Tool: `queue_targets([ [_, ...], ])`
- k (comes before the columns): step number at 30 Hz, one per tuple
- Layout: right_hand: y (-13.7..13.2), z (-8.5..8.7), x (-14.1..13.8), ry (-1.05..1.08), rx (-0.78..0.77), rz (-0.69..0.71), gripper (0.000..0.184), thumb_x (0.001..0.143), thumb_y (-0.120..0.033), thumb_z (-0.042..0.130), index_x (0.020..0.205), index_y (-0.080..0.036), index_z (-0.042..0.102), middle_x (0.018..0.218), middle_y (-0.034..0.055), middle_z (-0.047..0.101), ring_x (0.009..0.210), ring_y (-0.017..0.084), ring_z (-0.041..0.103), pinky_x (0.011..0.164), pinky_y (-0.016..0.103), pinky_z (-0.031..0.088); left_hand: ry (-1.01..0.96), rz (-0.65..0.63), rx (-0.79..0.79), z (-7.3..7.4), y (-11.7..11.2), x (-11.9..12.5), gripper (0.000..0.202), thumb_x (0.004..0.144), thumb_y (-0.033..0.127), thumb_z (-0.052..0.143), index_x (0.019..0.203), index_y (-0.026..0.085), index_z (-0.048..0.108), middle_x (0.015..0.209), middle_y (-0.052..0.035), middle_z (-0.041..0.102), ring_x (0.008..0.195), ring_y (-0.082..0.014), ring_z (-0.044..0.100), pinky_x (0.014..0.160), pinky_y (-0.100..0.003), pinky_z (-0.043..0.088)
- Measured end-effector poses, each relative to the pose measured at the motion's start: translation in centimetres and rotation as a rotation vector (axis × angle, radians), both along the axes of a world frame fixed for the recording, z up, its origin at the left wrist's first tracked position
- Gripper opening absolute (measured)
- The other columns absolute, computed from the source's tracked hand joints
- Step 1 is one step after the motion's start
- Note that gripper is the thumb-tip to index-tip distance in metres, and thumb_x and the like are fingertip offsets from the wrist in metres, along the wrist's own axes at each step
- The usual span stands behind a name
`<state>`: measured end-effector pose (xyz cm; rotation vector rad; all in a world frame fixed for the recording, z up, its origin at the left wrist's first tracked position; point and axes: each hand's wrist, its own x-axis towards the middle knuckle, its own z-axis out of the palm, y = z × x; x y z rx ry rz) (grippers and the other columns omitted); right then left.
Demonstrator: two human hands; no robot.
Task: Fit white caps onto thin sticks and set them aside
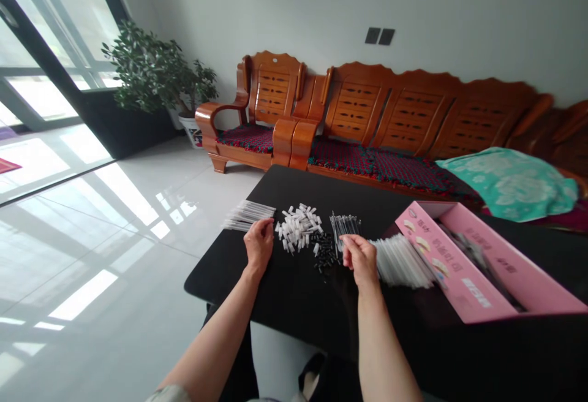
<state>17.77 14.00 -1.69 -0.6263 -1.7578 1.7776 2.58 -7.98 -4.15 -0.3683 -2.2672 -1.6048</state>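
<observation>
Between the left grip and the right grip, white plastic caps sit beside black caps on the black counter. Right of the right grip, a pink box shows small cream-and-brown pictures. Farther beyond, a teal towel has a pale floral pattern, and the orange-brown wooden sofa has red-and-green patterned cushions.

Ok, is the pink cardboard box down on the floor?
No, the pink cardboard box rests on the black table, just beyond the person's right hand.
</observation>
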Motion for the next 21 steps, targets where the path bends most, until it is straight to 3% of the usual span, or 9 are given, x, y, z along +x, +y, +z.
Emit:
queue_targets([
  [4,3.8,-0.8,2.1,-0.310,0.344,-0.287,0.031,0.076,-0.043,0.061,0.083,-0.015,0.072,0.047,0.0003,0.057,0.040,0.016,0.051,0.041,0.027,0.038,0.027,-0.059,-0.053,-0.4,0.3,0.2,0.019,0.084,0.029,0.058,0.089,0.022,0.074,0.079,-0.0038,0.069,0.061,-0.0157,0.062,0.061,-0.025,0.046],
  [7,5.9,-1.4,3.9,-0.538,0.603,-0.351,0.019,0.072,-0.036,0.062,0.068,-0.020,0.073,0.054,0.0067,0.064,0.055,0.022,0.059,0.051,0.031,0.041,-0.010,-0.045,-0.028,-0.5,0.0,-0.1,0.019,0.084,0.030,0.058,0.088,0.022,0.074,0.076,-0.0037,0.070,0.061,-0.0167,0.063,0.060,-0.025,0.046],
  [10,6.5,-1.5,4.8,-0.799,0.784,-0.355,0.014,0.070,-0.032,0.063,0.066,-0.022,0.073,0.068,0.0111,0.070,0.064,0.026,0.064,0.055,0.033,0.041,-0.021,-0.062,-0.039,-0.6,-0.1,-0.1,0.020,0.084,0.031,0.057,0.089,0.022,0.074,0.078,-0.0041,0.070,0.062,-0.0173,0.063,0.059,-0.025,0.046],
  [14,6.4,-1.5,4.7,-0.990,0.882,-0.318,0.012,0.069,-0.033,0.066,0.068,-0.022,0.073,0.073,0.0133,0.072,0.065,0.027,0.066,0.054,0.034,0.041,-0.012,-0.071,-0.041,-0.5,0.0,0.0,0.020,0.084,0.030,0.057,0.088,0.023,0.074,0.078,-0.0043,0.069,0.062,-0.0173,0.063,0.060,-0.025,0.046],
  [18,6.8,-1.9,4.3,-0.983,0.973,-0.323,0.011,0.067,-0.031,0.068,0.064,-0.021,0.071,0.067,0.0135,0.070,0.059,0.026,0.065,0.052,0.033,0.041,-0.021,-0.075,-0.002,-0.4,0.1,0.2,0.018,0.082,0.029,0.059,0.085,0.023,0.075,0.077,-0.0041,0.069,0.062,-0.0174,0.063,0.060,-0.025,0.046],
  [21,7.0,-1.8,4.1,-0.949,0.959,-0.331,0.014,0.068,-0.030,0.063,0.058,-0.021,0.068,0.064,0.0126,0.068,0.057,0.025,0.063,0.051,0.033,0.040,-0.029,-0.075,0.019,-0.2,0.1,0.2,0.017,0.080,0.029,0.060,0.084,0.023,0.075,0.074,-0.0039,0.069,0.061,-0.0172,0.063,0.061,-0.025,0.046],
])
